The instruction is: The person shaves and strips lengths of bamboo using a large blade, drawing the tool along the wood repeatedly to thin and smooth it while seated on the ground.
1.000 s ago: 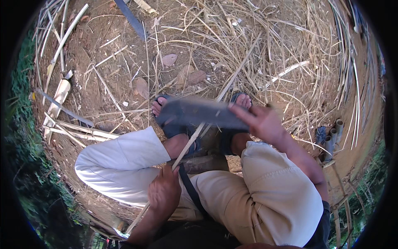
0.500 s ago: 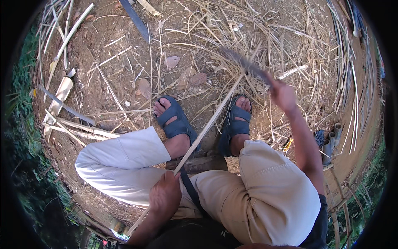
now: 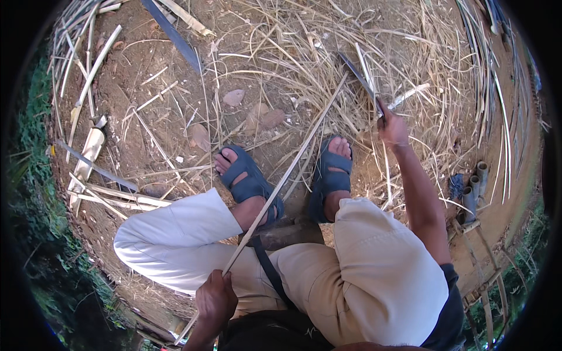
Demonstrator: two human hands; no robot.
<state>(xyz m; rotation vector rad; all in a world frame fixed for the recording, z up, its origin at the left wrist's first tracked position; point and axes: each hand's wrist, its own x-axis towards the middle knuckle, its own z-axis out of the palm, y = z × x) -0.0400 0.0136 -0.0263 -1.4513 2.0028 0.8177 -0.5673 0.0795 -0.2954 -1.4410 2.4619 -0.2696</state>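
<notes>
My left hand (image 3: 215, 297), low on the left by my thigh, is closed around a long thin bamboo strip (image 3: 263, 209). The strip slants up and to the right across my lap and between my sandalled feet, its other end extending behind my hand. Farther off on the right, my right hand (image 3: 393, 130) grips the handle of a long-bladed knife (image 3: 361, 77). The blade points up and left, and its tip is close to the strip's far end; whether they touch I cannot tell. A pale sliver stands beside the blade.
Tangled shavings (image 3: 293, 44) cover the ground ahead. A dark flat blade (image 3: 172, 36) lies at the far left, and a curved one (image 3: 99, 161) rests by a split bamboo piece (image 3: 89, 153). Bamboo tubes (image 3: 469, 202) stand at right; long strips (image 3: 483, 82) lie beyond.
My left hand has shifted down and left, drawing the strip back with it. The knife has turned steeper and its tip has moved slightly up and right.
</notes>
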